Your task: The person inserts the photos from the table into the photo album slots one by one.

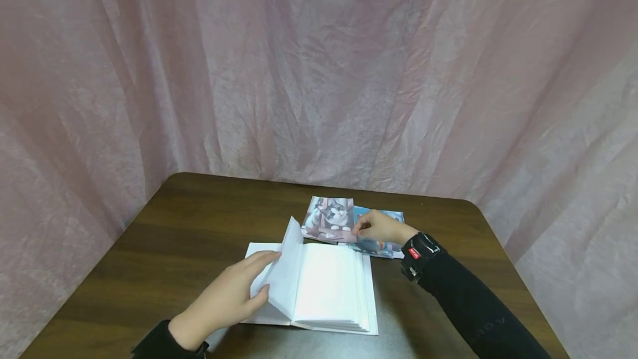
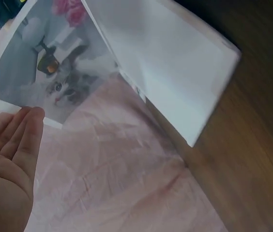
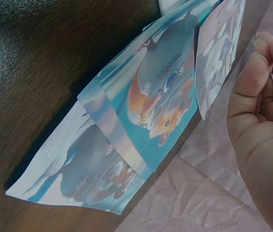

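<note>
A white photo album (image 1: 329,281) lies spread on the table, one page (image 1: 285,276) standing up from its spine. My left hand (image 1: 234,287) supports that page with straight fingers, the thumb apart. In the left wrist view, a cat picture (image 2: 64,89) shows on the page by the fingertips. Behind the album, my right hand (image 1: 381,227) is over loose picture cards, thumb and fingertips drawn together at the edge of a cat card (image 1: 331,218). The right wrist view shows nothing between those fingertips (image 3: 262,43). Below them lie blue cards (image 3: 158,92) with cartoon animals.
Another blue card (image 1: 394,215) lies partly behind my right hand. The cards overlap each other near the album's top right corner. A dark brown wooden table (image 1: 199,220) carries everything, and a pink curtain (image 1: 319,71) hangs right behind its far edge.
</note>
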Demonstrator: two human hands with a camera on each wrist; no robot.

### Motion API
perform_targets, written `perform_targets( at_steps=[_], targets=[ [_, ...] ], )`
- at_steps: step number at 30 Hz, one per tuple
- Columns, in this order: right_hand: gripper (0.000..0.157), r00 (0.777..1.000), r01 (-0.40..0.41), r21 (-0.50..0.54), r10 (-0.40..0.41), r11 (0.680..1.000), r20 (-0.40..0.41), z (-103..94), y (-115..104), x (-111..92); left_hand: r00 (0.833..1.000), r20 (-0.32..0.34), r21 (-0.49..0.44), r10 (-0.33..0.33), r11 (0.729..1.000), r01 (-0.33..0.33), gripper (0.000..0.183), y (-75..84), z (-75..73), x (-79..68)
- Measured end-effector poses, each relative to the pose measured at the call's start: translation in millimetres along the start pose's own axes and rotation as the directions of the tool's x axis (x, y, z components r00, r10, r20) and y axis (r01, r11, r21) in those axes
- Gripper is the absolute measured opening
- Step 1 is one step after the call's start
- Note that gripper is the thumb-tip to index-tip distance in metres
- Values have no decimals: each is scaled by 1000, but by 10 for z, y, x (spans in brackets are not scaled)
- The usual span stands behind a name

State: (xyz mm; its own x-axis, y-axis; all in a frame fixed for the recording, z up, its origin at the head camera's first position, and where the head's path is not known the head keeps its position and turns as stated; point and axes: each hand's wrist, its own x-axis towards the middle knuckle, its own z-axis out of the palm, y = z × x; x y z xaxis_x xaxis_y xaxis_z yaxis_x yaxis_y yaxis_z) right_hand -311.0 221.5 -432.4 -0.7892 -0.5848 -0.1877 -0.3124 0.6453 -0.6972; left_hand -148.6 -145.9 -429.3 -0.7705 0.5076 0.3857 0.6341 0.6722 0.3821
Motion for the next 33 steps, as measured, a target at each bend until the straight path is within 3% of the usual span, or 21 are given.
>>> perform_targets(
  at_steps=[5, 14, 25, 33],
  targets=[
    [17, 1000, -18, 24, 18, 1000, 6, 1, 7, -12, 1000, 5, 40, -25, 999, 25, 52, -71, -42, -55],
    [15, 1000, -29, 18, 29, 999, 2, -9, 34, -49, 989, 94, 93, -116, 990, 107, 42, -155, -105, -142],
    [16, 998, -56, 25, 56, 998, 5, -39, 71, -118, 975, 155, 131, -157, 982, 137, 39, -255, -109, -204],
    [17, 1000, -24, -6, 24, 1000, 2, -78, 83, -144, 963, 195, 141, -185, 977, 160, 38, -293, -125, -201]
  ],
)
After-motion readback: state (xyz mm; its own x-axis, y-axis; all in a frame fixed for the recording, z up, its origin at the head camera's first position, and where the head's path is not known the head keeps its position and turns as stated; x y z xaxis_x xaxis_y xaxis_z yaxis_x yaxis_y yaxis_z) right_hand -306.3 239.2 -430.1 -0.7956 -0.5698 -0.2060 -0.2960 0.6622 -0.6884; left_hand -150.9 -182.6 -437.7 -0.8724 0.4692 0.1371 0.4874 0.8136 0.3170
